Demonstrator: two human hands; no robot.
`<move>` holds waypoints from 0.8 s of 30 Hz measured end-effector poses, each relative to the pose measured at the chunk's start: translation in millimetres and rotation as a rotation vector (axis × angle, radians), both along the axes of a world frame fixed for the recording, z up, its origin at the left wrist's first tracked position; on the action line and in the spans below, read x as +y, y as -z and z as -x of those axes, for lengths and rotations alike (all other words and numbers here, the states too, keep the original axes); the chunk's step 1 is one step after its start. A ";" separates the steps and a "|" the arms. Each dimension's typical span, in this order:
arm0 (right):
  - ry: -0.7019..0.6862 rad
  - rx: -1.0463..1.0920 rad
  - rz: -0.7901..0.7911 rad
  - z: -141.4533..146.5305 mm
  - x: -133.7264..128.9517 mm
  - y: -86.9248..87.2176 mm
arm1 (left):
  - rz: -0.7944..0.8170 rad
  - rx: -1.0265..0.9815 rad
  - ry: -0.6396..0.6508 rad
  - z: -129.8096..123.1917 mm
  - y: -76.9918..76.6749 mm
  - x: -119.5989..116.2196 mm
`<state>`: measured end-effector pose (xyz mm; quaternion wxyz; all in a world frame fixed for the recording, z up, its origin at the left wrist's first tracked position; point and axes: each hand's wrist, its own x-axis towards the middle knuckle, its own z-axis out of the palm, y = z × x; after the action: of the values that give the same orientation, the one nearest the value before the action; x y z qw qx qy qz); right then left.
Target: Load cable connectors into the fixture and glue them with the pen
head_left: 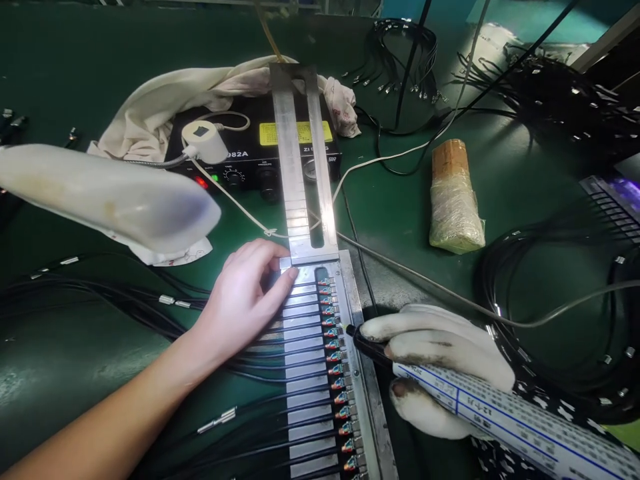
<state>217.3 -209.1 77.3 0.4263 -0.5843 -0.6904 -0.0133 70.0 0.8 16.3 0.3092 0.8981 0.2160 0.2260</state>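
My bare left hand [243, 297] rests at the upper left corner of a metal fixture [305, 357], thumb and curled fingers pinching its edge by the hinged metal plate [289, 133]. Black cables lie side by side across the fixture, their ends showing small coloured wires and metal connectors [337, 370] in a column. In my gloved right hand [445, 360] is a white printed tube [500, 407] with a black nozzle. The nozzle tip is beside the connectors, at the fixture's right part; whether it touches one is too small to tell.
Behind the fixture sits a black control box [250, 163] with a cloth [165, 103] around it. A white lamp-like arm [110, 197] reaches in from the left. A wrapped block [455, 200] and coiled black cables [493, 267] lie right; a thin cord [425, 280] crosses the table.
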 end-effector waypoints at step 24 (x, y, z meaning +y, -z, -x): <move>-0.037 0.039 0.009 -0.3 1.9 3.5 | -0.010 -0.006 0.000 0.5 -1.0 -0.9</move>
<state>217.6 -207.2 73.8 0.4372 -0.5735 -0.6928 0.0088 69.5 0.0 17.3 0.3055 0.8990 0.2138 0.2297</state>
